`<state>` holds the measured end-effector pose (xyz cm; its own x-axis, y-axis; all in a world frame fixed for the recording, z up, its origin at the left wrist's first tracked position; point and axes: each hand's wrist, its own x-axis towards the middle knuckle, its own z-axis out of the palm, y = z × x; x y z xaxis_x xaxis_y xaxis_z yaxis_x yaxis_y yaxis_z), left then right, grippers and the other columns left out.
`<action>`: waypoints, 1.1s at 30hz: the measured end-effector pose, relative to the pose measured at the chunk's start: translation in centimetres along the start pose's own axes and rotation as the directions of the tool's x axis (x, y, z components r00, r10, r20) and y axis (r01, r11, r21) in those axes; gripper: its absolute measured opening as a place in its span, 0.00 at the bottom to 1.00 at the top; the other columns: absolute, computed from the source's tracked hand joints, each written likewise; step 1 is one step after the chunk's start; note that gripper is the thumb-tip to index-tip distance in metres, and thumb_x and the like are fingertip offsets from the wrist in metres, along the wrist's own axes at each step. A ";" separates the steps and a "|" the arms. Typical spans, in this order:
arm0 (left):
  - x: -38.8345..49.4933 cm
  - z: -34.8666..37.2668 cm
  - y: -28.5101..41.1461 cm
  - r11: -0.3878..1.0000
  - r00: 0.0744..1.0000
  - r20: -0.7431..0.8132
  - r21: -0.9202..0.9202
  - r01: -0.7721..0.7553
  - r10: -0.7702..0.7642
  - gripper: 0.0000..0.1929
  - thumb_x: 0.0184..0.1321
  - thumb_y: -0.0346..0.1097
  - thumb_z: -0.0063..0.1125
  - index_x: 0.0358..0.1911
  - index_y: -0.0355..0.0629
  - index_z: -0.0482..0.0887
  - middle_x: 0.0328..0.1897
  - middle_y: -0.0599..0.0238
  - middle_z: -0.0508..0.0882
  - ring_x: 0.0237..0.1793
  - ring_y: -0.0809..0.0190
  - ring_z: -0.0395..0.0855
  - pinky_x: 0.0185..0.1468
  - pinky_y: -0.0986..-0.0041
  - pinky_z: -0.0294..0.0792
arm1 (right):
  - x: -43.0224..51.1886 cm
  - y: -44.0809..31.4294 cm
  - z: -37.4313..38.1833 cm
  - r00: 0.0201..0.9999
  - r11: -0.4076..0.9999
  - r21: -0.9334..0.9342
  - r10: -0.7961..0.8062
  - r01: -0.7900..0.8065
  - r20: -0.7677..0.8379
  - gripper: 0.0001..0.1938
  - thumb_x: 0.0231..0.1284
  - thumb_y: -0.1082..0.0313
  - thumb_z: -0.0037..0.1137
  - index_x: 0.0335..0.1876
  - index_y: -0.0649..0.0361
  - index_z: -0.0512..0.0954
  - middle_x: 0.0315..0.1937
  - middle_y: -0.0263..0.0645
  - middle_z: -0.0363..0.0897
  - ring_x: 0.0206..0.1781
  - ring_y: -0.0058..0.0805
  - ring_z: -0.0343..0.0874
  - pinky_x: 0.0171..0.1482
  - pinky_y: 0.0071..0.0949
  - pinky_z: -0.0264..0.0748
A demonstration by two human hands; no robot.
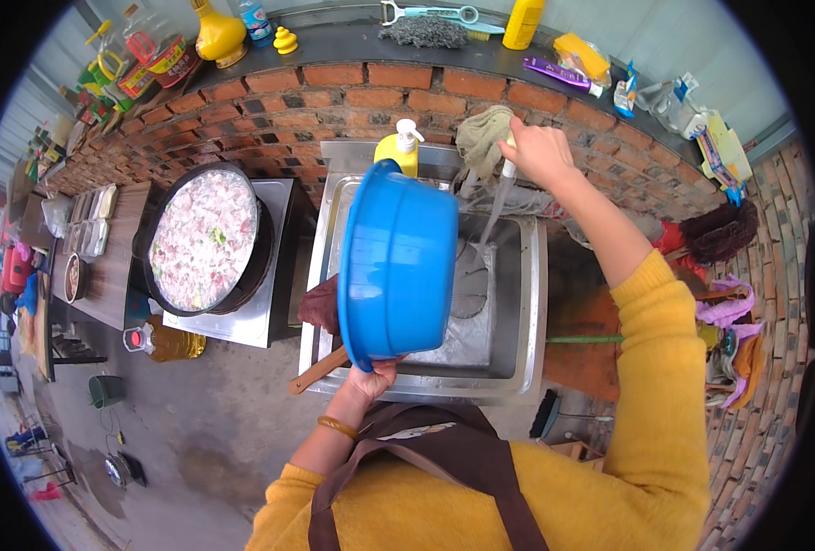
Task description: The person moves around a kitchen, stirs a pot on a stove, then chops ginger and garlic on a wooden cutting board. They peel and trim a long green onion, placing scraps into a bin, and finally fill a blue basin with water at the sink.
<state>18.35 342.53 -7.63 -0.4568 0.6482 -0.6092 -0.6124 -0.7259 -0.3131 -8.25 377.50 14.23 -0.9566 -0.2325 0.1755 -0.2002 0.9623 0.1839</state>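
Note:
Tilted on its side over a steel sink (532, 310), a blue plastic basin (404, 268) has its rim gripped at the lower edge by my left hand (374, 377). My right hand (538, 153) is closed around the white end of a tap or hose (509, 167), and water runs from it into the sink. A grey-green cloth (484, 138) hangs just left of that hand. Behind the basin stands a yellow pump bottle (386, 151). A wooden handle (319, 372) and a dark red cloth (320, 305) show at the sink's left edge, partly hidden by the basin.
On the left, a large black wok (147, 265) full of pale chopped food sits on a steel stove (269, 275). An oil jug (173, 339) stands on the floor. Bottles and a steel-wool scourer (423, 32) line the ledge above a brick wall (407, 102). Cloths (727, 310) hang at right.

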 end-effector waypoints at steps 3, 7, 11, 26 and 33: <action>-0.4 -0.7 0.0 0.995 0.990 0.129 -0.068 0.069 -0.060 0.16 0.71 0.39 0.43 0.50 0.32 0.73 0.36 0.44 0.79 0.15 0.71 0.70 0.13 0.86 0.63 | 0.1 -1.3 0.5 0.977 0.976 0.036 0.213 -0.214 0.023 0.22 0.64 0.46 0.50 0.42 0.63 0.75 0.27 0.48 0.84 0.34 0.47 0.85 0.37 0.44 0.80; -2.7 -1.3 -0.2 0.976 0.990 0.136 -0.217 -0.007 0.038 0.11 0.69 0.41 0.45 0.43 0.42 0.77 0.30 0.58 0.79 0.16 0.67 0.71 0.13 0.82 0.63 | -0.2 -1.5 0.1 0.970 0.970 0.025 0.241 -0.242 0.017 0.24 0.64 0.45 0.50 0.43 0.64 0.76 0.28 0.48 0.85 0.35 0.47 0.86 0.38 0.44 0.81; -6.6 -1.7 -0.9 0.967 0.981 0.146 -0.239 -0.088 0.126 0.12 0.69 0.43 0.46 0.45 0.46 0.79 0.35 0.59 0.84 0.19 0.65 0.75 0.13 0.80 0.64 | -1.1 -0.8 2.2 0.939 0.901 0.312 0.338 -0.302 -0.069 0.25 0.66 0.44 0.50 0.46 0.64 0.76 0.33 0.51 0.85 0.39 0.47 0.85 0.40 0.42 0.79; -31.5 -10.6 2.0 0.355 0.370 -0.068 0.486 -0.799 0.927 0.26 0.57 0.33 0.53 0.62 0.39 0.69 0.57 0.52 0.78 0.56 0.49 0.78 0.60 0.57 0.73 | -27.0 -28.5 24.9 0.618 0.043 0.749 0.599 -0.661 0.510 0.15 0.68 0.58 0.56 0.45 0.65 0.76 0.29 0.35 0.77 0.33 0.23 0.74 0.36 0.25 0.72; -44.0 -20.3 7.5 0.241 0.182 -0.183 0.384 -0.891 0.966 0.14 0.59 0.34 0.53 0.48 0.42 0.77 0.40 0.61 0.84 0.35 0.62 0.83 0.36 0.71 0.78 | -21.3 -39.9 27.4 0.366 -0.855 0.393 0.266 -0.339 0.892 0.15 0.59 0.63 0.64 0.41 0.68 0.74 0.30 0.43 0.80 0.32 0.34 0.80 0.36 0.35 0.79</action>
<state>46.94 303.90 2.00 -0.5572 -0.6252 -0.5465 0.0119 -0.6641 0.7476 14.33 347.93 -23.34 -0.5916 0.2961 -0.7498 0.4120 -0.6884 -0.5969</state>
